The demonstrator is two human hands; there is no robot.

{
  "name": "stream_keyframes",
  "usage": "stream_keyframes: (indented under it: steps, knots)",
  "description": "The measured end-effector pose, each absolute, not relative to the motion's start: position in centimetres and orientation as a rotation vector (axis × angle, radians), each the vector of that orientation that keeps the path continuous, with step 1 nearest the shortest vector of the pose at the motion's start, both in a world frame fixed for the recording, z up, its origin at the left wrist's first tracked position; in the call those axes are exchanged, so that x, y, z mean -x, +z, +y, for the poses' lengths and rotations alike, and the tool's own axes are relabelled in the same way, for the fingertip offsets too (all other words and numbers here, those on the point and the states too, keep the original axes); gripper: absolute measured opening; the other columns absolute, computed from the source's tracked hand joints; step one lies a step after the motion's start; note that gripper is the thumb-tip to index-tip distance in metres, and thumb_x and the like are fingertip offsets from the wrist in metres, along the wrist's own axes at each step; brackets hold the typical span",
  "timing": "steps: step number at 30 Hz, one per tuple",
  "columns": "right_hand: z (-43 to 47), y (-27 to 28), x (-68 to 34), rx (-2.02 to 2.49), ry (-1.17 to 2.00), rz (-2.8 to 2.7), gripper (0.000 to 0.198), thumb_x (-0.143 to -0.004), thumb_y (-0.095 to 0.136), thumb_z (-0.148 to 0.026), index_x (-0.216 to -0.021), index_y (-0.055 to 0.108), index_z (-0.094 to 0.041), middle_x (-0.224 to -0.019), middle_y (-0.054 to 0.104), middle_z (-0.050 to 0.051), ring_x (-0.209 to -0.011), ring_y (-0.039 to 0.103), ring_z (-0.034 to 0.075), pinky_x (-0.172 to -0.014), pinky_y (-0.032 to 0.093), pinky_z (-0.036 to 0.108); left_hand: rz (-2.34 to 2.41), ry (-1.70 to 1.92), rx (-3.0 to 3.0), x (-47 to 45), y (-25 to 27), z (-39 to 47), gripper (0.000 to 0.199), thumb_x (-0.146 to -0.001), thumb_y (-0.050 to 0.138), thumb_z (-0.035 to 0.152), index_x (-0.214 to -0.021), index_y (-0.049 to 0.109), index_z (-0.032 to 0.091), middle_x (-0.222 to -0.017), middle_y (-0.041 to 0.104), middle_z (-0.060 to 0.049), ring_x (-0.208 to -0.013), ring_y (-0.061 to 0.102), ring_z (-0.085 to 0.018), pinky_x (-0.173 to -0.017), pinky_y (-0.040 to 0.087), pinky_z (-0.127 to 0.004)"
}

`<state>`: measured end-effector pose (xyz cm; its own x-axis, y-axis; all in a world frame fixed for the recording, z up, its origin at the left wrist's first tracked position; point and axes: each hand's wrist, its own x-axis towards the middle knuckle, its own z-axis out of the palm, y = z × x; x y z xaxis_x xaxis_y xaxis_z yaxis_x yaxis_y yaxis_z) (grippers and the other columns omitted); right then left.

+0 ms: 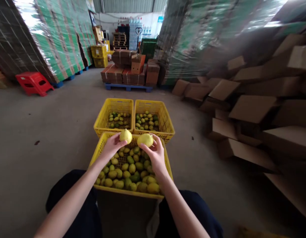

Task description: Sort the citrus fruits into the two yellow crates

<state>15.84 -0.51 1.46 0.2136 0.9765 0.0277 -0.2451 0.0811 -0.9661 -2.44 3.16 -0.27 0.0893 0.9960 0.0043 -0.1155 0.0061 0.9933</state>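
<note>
My left hand (113,144) grips a yellow lemon (125,136) between thumb and fingers. Another yellow lemon (145,140), lying more sideways, is held in my right hand (155,152). The two fruits are close together but apart, above the far part of a yellow plastic crate (129,192). That crate holds many yellow and green lemons (132,169) and stands between my knees. Beyond it are two more yellow crates, the left one (99,123) and the right one (169,123), each with a layer of yellow-green lemons on its slotted bottom.
Cardboard boxes (252,107) lie heaped on the right. A red stool (35,83) stands at left, near a wrapped green stack (61,39). Straight ahead, a blue pallet (128,87) bears flattened cartons (112,75). Grey concrete floor (63,132) surrounds the crates.
</note>
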Motion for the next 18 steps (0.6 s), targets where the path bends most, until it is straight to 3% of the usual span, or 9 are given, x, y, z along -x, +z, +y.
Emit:
stream_keyframes:
  steps: [8,15,18]
  knots:
    - [-0.3,1.3,-16.4,1.238,0.567,-1.287,0.05,-0.062,0.079,-0.027,-0.11,0.064,-0.027,-0.112,0.068,0.005,-0.102,0.063,0.025,-0.088,0.053,0.041,1.013,1.148,-1.426,1.7,-0.5,2.9,0.059,-0.06,0.084,0.038,-0.112,0.064,0.022,-0.112,0.07,-0.007,-0.103,0.066,-0.026,-0.093,0.052,-0.038]
    - [-0.4,0.7,-15.9,1.253,0.495,-1.398,0.051,-0.07,0.076,-0.029,-0.118,0.059,-0.027,-0.118,0.066,0.007,-0.107,0.062,0.025,-0.087,0.053,0.041,1.003,1.248,-1.56,1.6,-0.9,2.0,0.058,-0.068,0.08,0.037,-0.12,0.061,0.024,-0.121,0.065,-0.009,-0.109,0.063,-0.026,-0.097,0.051,-0.041]
    - [-0.5,0.8,-15.9,1.222,0.468,-1.392,0.048,-0.069,0.076,-0.027,-0.115,0.061,-0.028,-0.121,0.066,0.007,-0.112,0.061,0.026,-0.095,0.05,0.045,0.987,1.315,-1.671,1.7,-1.1,2.1,0.054,-0.07,0.078,0.038,-0.119,0.061,0.024,-0.127,0.058,-0.011,-0.111,0.061,-0.026,-0.094,0.052,-0.04]
